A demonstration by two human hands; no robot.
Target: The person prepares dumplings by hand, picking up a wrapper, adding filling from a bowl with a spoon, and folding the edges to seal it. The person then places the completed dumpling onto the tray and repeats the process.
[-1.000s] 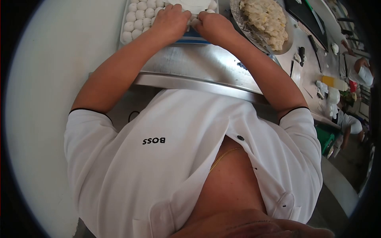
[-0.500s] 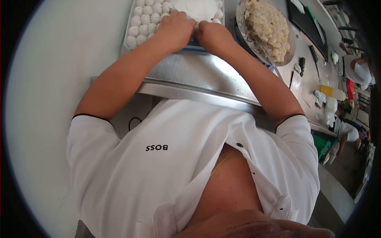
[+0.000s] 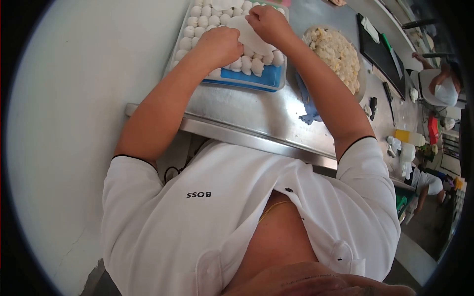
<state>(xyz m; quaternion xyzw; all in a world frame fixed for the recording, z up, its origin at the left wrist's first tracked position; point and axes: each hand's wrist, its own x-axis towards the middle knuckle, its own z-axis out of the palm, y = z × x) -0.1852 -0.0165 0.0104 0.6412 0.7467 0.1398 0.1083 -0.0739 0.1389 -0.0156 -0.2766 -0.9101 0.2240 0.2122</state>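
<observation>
A thin white dough sheet [image 3: 251,39] slants across rows of small white dumplings [image 3: 212,20] in a clear-rimmed tray [image 3: 285,74] with a blue bottom. Its near-left side meets my left hand [image 3: 220,47], whose fingers are curled closed at its edge. On the far side, my right hand [image 3: 269,23] pinches the sheet's upper edge. Both hands are above the dumplings, and their fingertips are partly hidden. Blue tray bottom shows along the near edge, beside the front dumplings.
Right of the tray stands a bowl of chunky pale filling [image 3: 335,59], partly behind my right forearm, with a blue cloth [image 3: 310,109] beside it. Farther right are a black board [image 3: 380,52], a green-handled knife [image 3: 391,52] and a yellow bottle [image 3: 410,137]. Other people work beyond.
My right hand has moved up and away from my left, and the sheet now slants between them. The near dumplings and blue tray bottom show more. The whole view has shifted.
</observation>
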